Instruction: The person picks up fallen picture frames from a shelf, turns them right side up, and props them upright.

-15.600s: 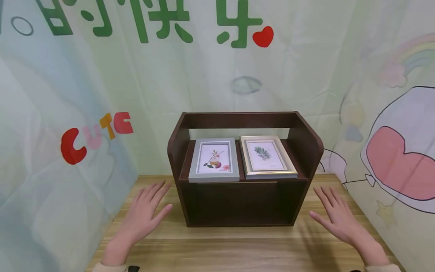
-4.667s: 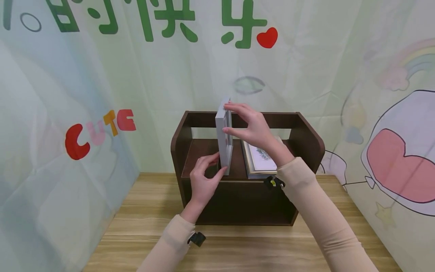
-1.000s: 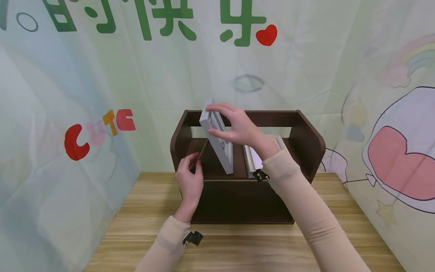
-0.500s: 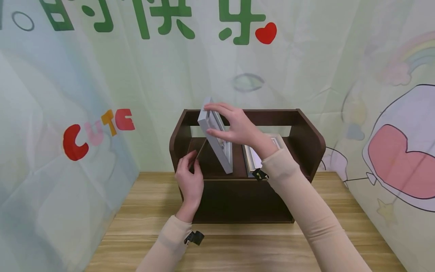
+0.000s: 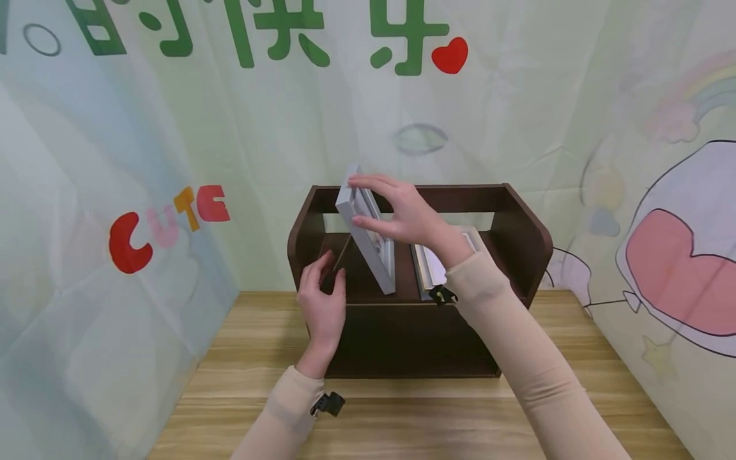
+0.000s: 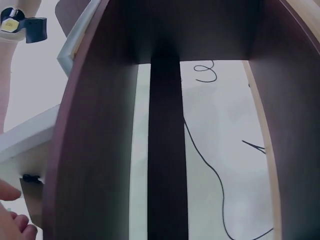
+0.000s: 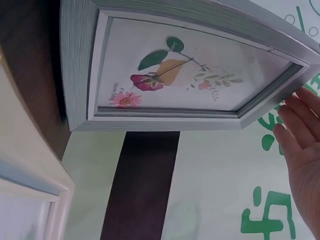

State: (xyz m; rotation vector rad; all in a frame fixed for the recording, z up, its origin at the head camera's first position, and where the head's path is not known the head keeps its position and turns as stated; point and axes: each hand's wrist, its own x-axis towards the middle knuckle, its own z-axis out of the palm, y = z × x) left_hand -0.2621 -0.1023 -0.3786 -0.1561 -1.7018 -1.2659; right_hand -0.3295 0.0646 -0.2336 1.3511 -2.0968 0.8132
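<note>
On the upper board of the dark brown shelf (image 5: 414, 370), the grey picture frame (image 5: 372, 249) stands tilted, its top leaning left. My right hand (image 5: 409, 218) holds its upper end, fingers at the top edge and thumb lower on the side. The right wrist view shows the flower print in the frame (image 7: 165, 123) and the fingers of my right hand (image 7: 306, 155) at one corner. My left hand (image 5: 322, 310) is left of the frame, finger and thumb apart, near a thin brown flap (image 5: 343, 252) behind it. Contact with the flap (image 6: 34, 200) is not visible in the left wrist view.
A gold-edged frame (image 5: 424, 271) lies on the shelf's right side, partly covered by my right forearm. The shelf stands on a wooden table (image 5: 259, 358). Printed cloth (image 5: 276, 128) hangs behind and at both sides.
The grey frame went from lying flat to upright, then tilted left. My left hand left its lower edge for the flap; in the last half second its thumb and finger spread slightly.
</note>
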